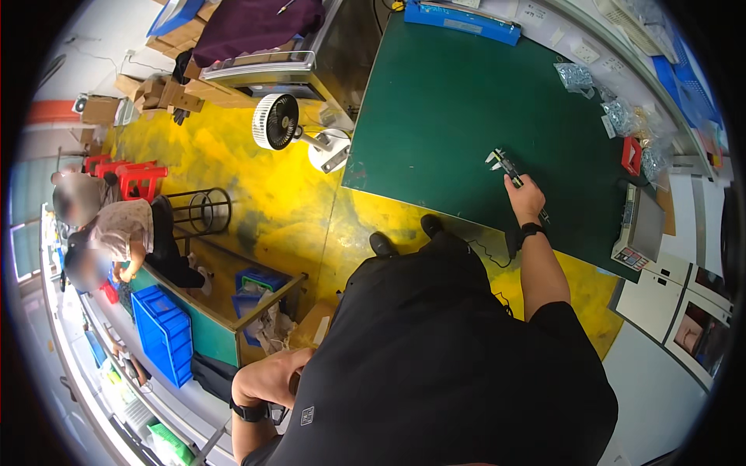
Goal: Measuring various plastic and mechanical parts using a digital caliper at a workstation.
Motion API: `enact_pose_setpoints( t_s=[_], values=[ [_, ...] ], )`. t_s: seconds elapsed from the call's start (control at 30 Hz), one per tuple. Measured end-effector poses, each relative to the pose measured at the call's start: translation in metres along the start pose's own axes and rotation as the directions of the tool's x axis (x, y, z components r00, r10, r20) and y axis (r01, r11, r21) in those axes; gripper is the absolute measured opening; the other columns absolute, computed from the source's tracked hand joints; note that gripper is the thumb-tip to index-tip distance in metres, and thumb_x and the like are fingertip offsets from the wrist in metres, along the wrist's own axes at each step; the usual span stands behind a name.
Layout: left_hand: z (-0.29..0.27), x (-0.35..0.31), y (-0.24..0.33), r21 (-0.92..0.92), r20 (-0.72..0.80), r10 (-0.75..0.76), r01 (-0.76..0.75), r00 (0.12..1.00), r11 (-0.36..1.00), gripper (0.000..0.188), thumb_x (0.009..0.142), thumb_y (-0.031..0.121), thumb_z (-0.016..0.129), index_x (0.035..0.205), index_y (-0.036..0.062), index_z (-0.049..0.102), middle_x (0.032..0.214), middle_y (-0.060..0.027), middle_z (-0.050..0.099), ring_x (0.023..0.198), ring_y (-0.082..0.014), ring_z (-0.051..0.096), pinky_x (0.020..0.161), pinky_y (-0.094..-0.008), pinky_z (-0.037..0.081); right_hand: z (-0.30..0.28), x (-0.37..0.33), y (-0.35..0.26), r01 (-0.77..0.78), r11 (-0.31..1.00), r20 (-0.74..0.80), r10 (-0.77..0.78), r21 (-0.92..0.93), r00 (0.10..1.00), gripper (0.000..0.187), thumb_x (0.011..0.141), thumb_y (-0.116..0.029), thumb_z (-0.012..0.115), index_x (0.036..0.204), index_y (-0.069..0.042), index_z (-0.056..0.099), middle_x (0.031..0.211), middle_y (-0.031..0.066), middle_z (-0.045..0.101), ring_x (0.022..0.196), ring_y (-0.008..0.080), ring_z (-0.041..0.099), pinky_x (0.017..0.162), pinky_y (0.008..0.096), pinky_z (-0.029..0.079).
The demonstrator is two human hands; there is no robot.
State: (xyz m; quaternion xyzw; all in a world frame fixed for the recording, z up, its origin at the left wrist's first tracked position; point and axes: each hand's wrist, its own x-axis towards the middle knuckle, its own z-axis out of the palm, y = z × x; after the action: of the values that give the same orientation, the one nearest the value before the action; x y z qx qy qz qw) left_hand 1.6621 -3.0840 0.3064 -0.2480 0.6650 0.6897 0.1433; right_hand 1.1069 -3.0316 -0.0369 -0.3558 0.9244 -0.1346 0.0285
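My right hand (526, 196) is closed around a digital caliper (503, 161) over the near part of a green tabletop (435, 101). The caliper's metal jaws point away from me to the upper left, and its beam end shows below my wrist. My left hand (273, 378) hangs low at my left side, against my black shirt. Its fingers are mostly hidden by my body, so what they do does not show.
A white fan (276, 122) stands left of the table. On the table's right are a grey benchtop device (639, 233) with a keypad, a red bin (631, 155) and clear bags of parts (575, 78). People work at far left, near a blue crate (162, 334).
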Motion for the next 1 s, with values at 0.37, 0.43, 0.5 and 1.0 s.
enact_pose_setpoints(
  t_s=[0.37, 0.43, 0.5, 1.0],
  values=[
    [-0.070, -0.035, -0.054, 0.116, -0.295, 0.162, -0.133, 0.942, 0.984, 0.015, 0.075, 0.006, 0.068, 0.088, 0.0003, 0.064, 0.084, -0.0095, 0.064, 0.082, -0.0261, 0.064, 0.075, -0.0364, 0.051, -0.074, -0.056, -0.059, -0.241, 0.941, -0.073, 0.265, 0.237, 0.962, 0.051, 0.086, -0.059, 0.064, 0.091, -0.008, 0.071, 0.079, 0.0146, 0.068, 0.080, 0.0342, 0.066, 0.069, 0.0414, 0.048],
    [-0.099, -0.043, -0.032, 0.065, -0.464, 0.506, -0.542, 0.727, 0.838, 0.007, 0.074, 0.002, 0.059, 0.080, 0.0042, 0.062, 0.080, -0.0062, 0.064, 0.074, -0.0233, 0.064, 0.074, -0.0386, 0.053, -0.086, -0.068, -0.066, -0.240, 0.937, -0.047, 0.260, 0.253, 0.965, 0.052, 0.086, -0.059, 0.064, 0.091, -0.008, 0.071, 0.079, 0.0142, 0.067, 0.078, 0.0338, 0.065, 0.069, 0.0414, 0.048],
    [-0.113, -0.048, 0.003, 0.033, -0.497, 0.768, -0.876, 0.403, 0.481, 0.005, 0.080, 0.004, 0.059, 0.076, 0.0051, 0.060, 0.078, -0.0060, 0.065, 0.068, -0.0211, 0.064, 0.076, -0.0406, 0.055, -0.096, -0.081, -0.074, -0.240, 0.940, -0.048, 0.259, 0.241, 0.965, 0.052, 0.087, -0.057, 0.065, 0.088, -0.005, 0.070, 0.075, 0.0114, 0.065, 0.073, 0.0299, 0.063, 0.066, 0.0392, 0.046],
    [-0.142, -0.072, 0.096, -0.341, -0.100, 0.985, -0.925, -0.140, -0.166, 0.039, 0.079, -0.012, 0.047, 0.050, 0.0118, 0.038, 0.049, -0.0016, 0.041, 0.046, -0.0136, 0.050, 0.089, -0.0362, 0.058, -0.100, -0.123, -0.135, -0.173, 0.945, -0.050, 0.194, 0.279, 0.980, 0.050, 0.089, -0.052, 0.066, 0.089, -0.002, 0.068, 0.074, 0.0080, 0.063, 0.069, 0.0233, 0.058, 0.066, 0.0355, 0.045]
  ],
)
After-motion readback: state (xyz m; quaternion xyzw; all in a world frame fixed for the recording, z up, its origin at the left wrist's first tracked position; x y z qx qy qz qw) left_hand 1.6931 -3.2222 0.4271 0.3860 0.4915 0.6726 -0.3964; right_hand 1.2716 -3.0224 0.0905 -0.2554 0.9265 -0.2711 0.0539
